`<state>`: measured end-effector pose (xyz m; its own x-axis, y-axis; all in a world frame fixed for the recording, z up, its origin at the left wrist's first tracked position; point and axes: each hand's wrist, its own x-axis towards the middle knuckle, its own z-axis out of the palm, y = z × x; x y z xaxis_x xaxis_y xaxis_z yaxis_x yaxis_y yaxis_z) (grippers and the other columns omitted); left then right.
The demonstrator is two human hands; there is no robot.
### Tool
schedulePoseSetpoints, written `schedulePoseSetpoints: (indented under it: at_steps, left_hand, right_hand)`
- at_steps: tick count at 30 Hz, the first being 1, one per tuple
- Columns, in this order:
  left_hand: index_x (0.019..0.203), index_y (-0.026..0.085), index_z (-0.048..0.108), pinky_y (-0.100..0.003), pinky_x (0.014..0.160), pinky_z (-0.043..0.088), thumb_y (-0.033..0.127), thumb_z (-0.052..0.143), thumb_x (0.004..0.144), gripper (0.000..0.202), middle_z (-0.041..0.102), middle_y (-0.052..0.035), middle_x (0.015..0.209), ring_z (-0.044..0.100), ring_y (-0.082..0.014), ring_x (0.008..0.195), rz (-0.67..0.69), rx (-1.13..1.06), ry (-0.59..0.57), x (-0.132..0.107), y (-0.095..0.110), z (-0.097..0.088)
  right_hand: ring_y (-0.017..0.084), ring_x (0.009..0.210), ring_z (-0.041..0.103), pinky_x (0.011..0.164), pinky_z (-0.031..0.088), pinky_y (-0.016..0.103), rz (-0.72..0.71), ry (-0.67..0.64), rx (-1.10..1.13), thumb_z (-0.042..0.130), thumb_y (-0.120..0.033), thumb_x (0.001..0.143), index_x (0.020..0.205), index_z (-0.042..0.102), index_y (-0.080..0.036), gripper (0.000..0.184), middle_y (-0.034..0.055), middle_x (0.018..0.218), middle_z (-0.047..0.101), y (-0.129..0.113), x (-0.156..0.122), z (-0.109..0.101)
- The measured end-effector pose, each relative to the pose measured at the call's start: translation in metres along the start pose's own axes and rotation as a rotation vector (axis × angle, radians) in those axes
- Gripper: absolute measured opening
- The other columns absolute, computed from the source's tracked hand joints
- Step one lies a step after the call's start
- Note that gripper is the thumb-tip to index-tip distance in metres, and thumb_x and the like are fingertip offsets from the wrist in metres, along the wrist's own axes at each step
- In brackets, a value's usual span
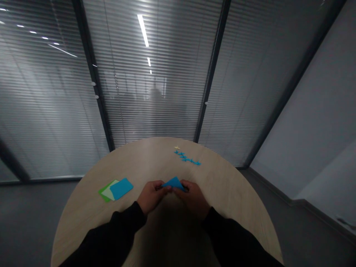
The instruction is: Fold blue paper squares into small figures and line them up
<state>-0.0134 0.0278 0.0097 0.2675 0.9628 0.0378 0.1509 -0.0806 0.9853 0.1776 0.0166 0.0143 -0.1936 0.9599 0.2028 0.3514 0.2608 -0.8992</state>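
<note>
Blue folded paper triangle [174, 183] sits pinched between my left hand [151, 195] and right hand [194, 198], just above the round pale wooden table [155, 155]. I judge a crease is being pressed; any further fold calls for aligned edges and steady fingertip pressure.

A round, pale wood-grain tabletop [155, 159] carries a small fan of paper sheets on its left side: a blue rectangular sheet [121, 188] on top, a pale green sheet [108, 193] under it and a bright green sheet [101, 192] at the bottom, their edges offset. Toward the far edge, right of centre, a short row of small folded blue paper figures [187, 158] lies in a slanting line, with one small pale yellow folded piece [177, 147] just beside its far end.
</note>
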Motion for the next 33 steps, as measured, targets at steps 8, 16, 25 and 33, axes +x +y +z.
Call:
schedulePoseSetpoints:
  at_steps: [8, 16, 25, 33]
  left_hand:
    - [0.076, 0.014, 0.075, -0.025, 0.056, 0.037, 0.057, 0.077, 0.068, 0.044, 0.066, -0.0029, 0.064, 0.052, -0.0128, 0.056, -0.028, -0.126, 0.016, -0.001, 0.003, -0.004]
    - [0.077, 0.015, 0.074, -0.025, 0.057, 0.038, 0.053, 0.078, 0.068, 0.040, 0.068, -0.0030, 0.067, 0.054, -0.0130, 0.058, -0.005, -0.104, -0.082, -0.002, 0.002, -0.004]
    - [0.079, 0.014, 0.073, -0.025, 0.055, 0.036, 0.055, 0.072, 0.074, 0.041, 0.068, -0.0037, 0.068, 0.053, -0.0135, 0.057, 0.036, -0.006, -0.028, 0.000, 0.003, -0.007]
    - [0.076, 0.014, 0.073, -0.025, 0.055, 0.038, 0.056, 0.074, 0.071, 0.042, 0.066, -0.0028, 0.065, 0.052, -0.0135, 0.056, 0.013, -0.031, 0.020, -0.001, 0.005, -0.004]
  right_hand:
    - [0.016, 0.066, 0.055, 0.059, 0.040, 0.026, -0.009, -0.017, 0.031, 0.068, -0.045, 0.083, 0.080, 0.070, -0.016, 0.029, 0.0015, 0.072, 0.064, -0.004, -0.001, -0.007]
    - [0.014, 0.061, 0.049, 0.056, 0.037, 0.025, -0.007, -0.061, 0.046, 0.067, -0.041, 0.083, 0.076, 0.068, -0.018, 0.025, -0.0011, 0.067, 0.059, -0.004, -0.003, -0.006]
    - [0.013, 0.058, 0.050, 0.057, 0.038, 0.026, -0.007, -0.033, 0.060, 0.072, -0.048, 0.077, 0.078, 0.072, -0.016, 0.032, -0.0009, 0.064, 0.061, -0.001, 0.002, -0.024]
    - [0.014, 0.060, 0.054, 0.058, 0.041, 0.027, 0.015, -0.019, 0.111, 0.076, -0.049, 0.073, 0.075, 0.075, -0.016, 0.033, 0.0010, 0.065, 0.065, 0.006, 0.007, -0.037]
